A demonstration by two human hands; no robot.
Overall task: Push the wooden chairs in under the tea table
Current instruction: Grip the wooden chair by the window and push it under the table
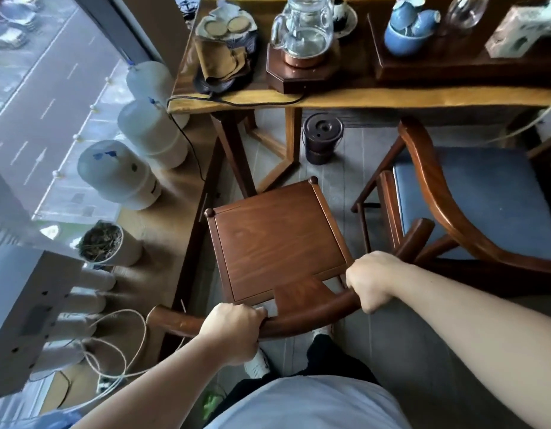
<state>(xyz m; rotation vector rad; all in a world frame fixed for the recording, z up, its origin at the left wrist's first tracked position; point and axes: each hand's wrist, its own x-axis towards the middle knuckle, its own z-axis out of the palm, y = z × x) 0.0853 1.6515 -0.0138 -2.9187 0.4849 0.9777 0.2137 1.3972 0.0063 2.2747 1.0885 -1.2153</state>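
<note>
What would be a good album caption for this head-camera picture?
Both hands, left hand and right hand, grip the wooden chair by its curved back, facing the tea table.

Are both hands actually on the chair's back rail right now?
Touching. The head view shows the left hand and right hand each wrapped around the chair's curved back rail.

floor: two wooden chairs, lidded pail | tea table: glass kettle, blue cups
</note>
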